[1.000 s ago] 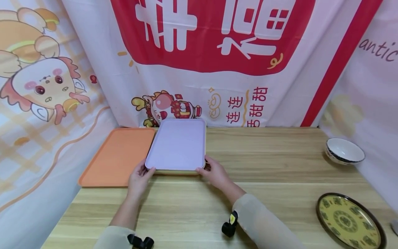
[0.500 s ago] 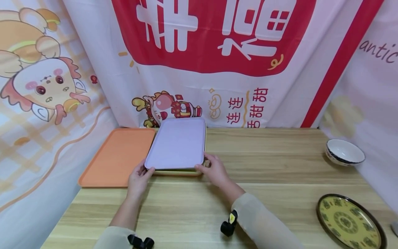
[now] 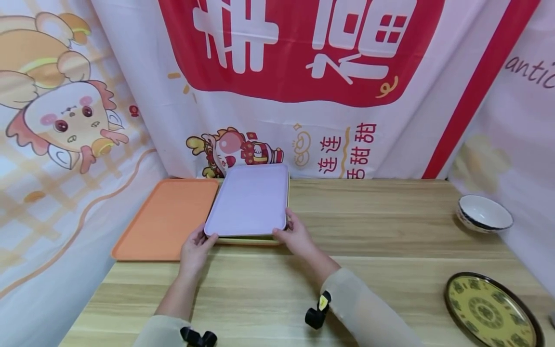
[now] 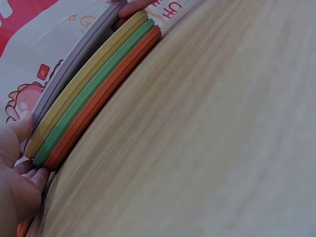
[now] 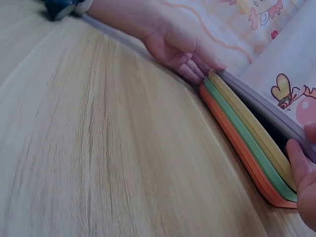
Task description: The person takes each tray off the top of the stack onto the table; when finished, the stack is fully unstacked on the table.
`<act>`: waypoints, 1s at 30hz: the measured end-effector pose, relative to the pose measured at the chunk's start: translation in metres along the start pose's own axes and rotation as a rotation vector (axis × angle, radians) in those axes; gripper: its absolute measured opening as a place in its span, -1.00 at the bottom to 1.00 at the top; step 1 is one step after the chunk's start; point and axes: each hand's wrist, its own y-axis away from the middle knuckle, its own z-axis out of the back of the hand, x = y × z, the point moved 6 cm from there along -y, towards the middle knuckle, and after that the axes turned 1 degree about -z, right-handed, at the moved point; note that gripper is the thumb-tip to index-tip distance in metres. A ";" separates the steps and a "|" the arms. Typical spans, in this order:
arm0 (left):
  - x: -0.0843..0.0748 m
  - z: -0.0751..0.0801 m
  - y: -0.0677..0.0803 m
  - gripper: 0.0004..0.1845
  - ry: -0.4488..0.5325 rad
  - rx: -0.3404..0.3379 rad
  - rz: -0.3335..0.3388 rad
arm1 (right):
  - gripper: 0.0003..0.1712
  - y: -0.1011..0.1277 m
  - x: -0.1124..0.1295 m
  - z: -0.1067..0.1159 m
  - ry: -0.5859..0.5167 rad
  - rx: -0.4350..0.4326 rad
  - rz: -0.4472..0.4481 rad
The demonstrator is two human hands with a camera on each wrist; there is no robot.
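A lilac tray (image 3: 249, 200) tops a stack of trays at the table's back. My left hand (image 3: 197, 248) holds its near left corner, thumb on top. My right hand (image 3: 295, 235) grips the near right corner. In the right wrist view the lilac tray (image 5: 266, 111) stands a little off the yellow tray (image 5: 252, 131), above a green tray (image 5: 242, 137) and an orange one (image 5: 237, 150); my right hand's thumb (image 5: 301, 165) lies on the lilac rim. The left wrist view shows the same stacked edges (image 4: 94, 79) with my left hand (image 4: 17, 168) at their corner.
A separate orange tray (image 3: 166, 217) lies flat just left of the stack. A white bowl (image 3: 484, 212) sits at the right edge of the wooden table (image 3: 368, 231), and a yellow patterned plate (image 3: 492, 311) lies near the front right. Printed cloth hangs behind and at both sides.
The lilac tray's near edge has risen slightly off the yellow tray, most at the right corner, with my right hand moving up with it. The left hand has barely moved.
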 end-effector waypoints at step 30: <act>0.005 -0.005 0.004 -0.16 -0.035 0.088 -0.018 | -0.13 0.041 0.030 0.100 -0.401 -0.030 0.041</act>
